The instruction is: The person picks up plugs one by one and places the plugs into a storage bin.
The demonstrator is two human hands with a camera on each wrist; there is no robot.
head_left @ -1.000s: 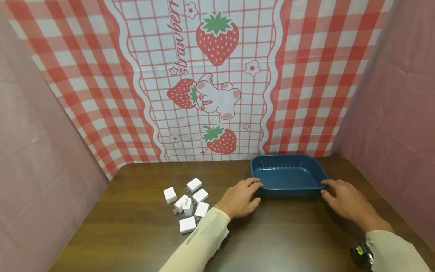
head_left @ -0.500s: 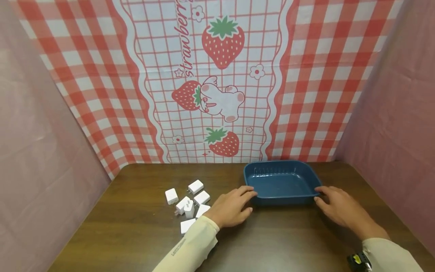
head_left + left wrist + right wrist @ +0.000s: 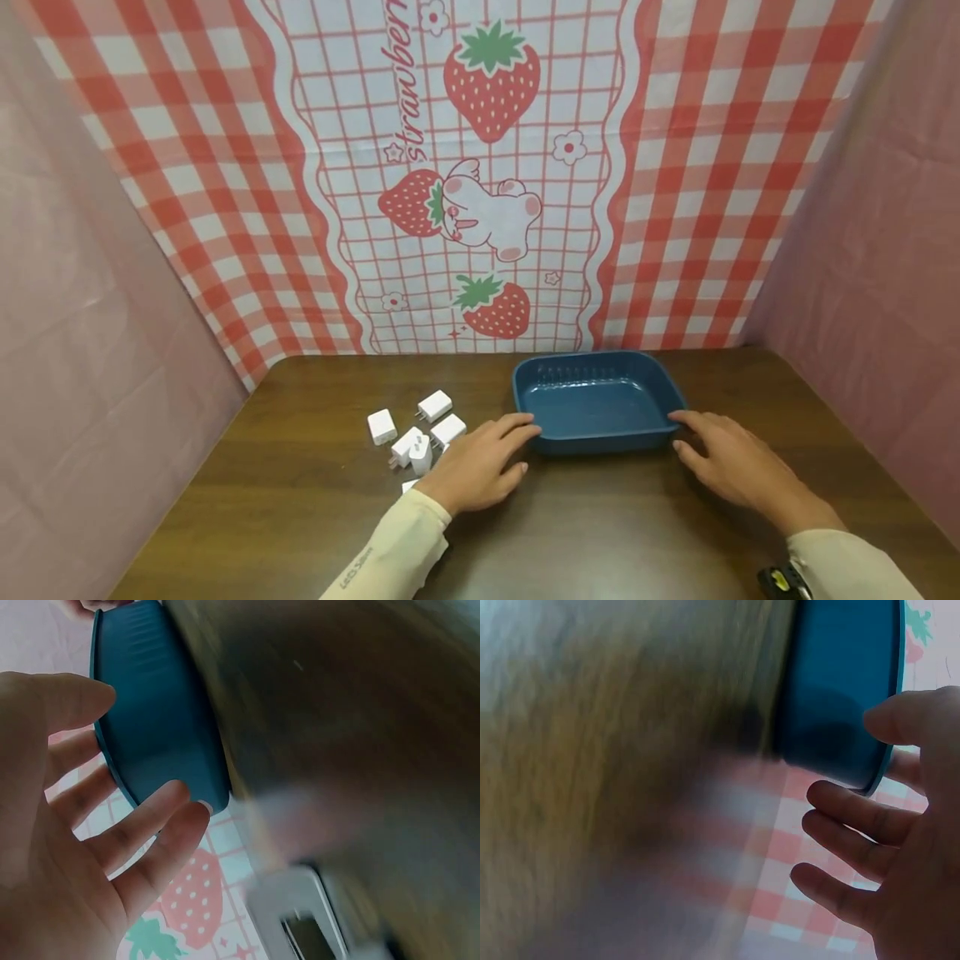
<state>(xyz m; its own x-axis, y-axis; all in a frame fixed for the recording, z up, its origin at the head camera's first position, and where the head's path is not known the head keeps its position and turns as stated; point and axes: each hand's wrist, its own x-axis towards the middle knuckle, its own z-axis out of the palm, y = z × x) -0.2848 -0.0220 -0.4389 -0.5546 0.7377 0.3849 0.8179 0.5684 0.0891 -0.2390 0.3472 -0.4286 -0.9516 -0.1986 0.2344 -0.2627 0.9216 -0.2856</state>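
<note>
A dark blue rectangular baking dish point(image 3: 600, 442) stands on the wooden table, right of centre. My left hand point(image 3: 480, 462) touches its near left corner with loosely extended fingertips. At the near right corner, my right hand point(image 3: 735, 458) has its fingertips on the rim. Both thumbs sit lower, in front of the dish. In the left wrist view, spread fingers point(image 3: 142, 825) lie along the dish's end wall point(image 3: 161, 712). The right wrist view has the thumb by the rim and the other fingers point(image 3: 855, 825) spread around the corner of the dish point(image 3: 832, 712).
Several white charger plugs point(image 3: 420, 454) lie in a loose group left of the dish, some partly hidden behind my left hand and sleeve. A strawberry-print checked cloth point(image 3: 487, 208) hangs behind the table point(image 3: 285, 467). Pink curtains point(image 3: 847, 250) flank both sides.
The baking dish has slid left and a little nearer, with both hands moving along at its corners. It is closer to the charger plugs, and my left arm covers more of them.
</note>
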